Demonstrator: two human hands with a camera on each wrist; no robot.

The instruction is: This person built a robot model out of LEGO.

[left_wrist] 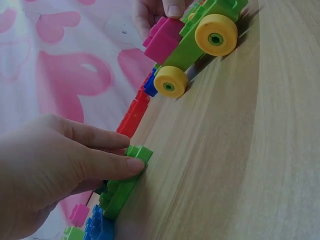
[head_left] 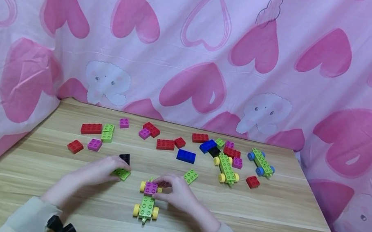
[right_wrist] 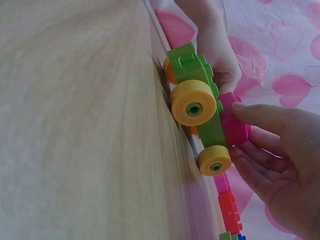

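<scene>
Right hand point(head_left: 176, 193) has the magenta brick point(head_left: 150, 188) pinched between thumb and fingers, on one end of a green car base point(head_left: 146, 205) with yellow wheels, front-middle of the table point(head_left: 263, 229). Left hand point(head_left: 101, 169) is pinching a lime brick point(head_left: 123, 174) too, just beside a black brick point(head_left: 125, 158). Tabletop's pale wood-grain, loose bricks point(head_left: 164, 144) scattered toward the back, pink heart-and-elephant cloth point(head_left: 159, 57) hanging behind and along both sides.

A pink curtain point(head_left: 196, 57) (heart-printed, slightly creased) hangs behind a wood-grain table point(head_left: 264, 225).
</scene>
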